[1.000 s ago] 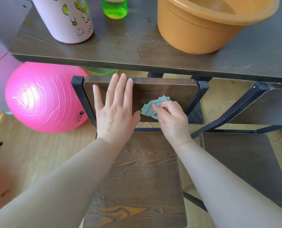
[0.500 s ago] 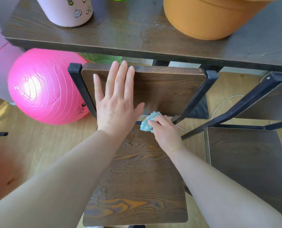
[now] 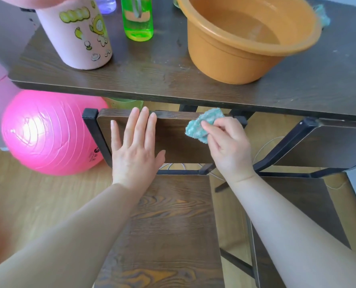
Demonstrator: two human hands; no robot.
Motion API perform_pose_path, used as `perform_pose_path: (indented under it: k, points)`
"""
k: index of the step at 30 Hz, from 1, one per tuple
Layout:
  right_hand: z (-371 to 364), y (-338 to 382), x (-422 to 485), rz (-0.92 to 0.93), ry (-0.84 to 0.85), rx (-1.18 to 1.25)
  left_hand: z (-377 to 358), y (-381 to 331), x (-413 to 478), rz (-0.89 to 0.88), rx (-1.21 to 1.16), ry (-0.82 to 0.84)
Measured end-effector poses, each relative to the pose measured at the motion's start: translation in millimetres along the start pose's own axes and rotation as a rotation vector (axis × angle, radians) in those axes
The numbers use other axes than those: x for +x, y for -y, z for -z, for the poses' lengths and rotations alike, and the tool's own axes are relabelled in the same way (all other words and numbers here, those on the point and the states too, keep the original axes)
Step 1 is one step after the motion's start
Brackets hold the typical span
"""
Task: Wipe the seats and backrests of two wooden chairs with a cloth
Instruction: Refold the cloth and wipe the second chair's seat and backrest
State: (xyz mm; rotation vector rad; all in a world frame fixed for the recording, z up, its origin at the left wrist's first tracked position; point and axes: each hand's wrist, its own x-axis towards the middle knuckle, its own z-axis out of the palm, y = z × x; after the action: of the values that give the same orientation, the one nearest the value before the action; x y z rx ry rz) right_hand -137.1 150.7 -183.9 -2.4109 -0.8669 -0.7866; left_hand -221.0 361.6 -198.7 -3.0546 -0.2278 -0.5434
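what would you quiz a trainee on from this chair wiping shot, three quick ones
1. True or false: the left hand lies flat, fingers straight, on the backrest.
2. Where does the right hand press the cloth? A: on the seat. B: on the upper right part of the backrest. C: on the pink ball.
3. Which thing standing on the table is orange?

Key: 1 true; 2 B; 3 the basin.
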Motion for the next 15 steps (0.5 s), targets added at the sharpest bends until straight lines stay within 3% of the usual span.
perform_pose_path:
  k: [9,15]
  points:
    - [-42,-9,-58,-0.104,0.245,0.032,-13,-5,4,0.025,-0.073,-0.12]
    - [-73,-8,-91,-0.328,0.488,0.07,-17,-8,6,0.038,-0.119,-0.173]
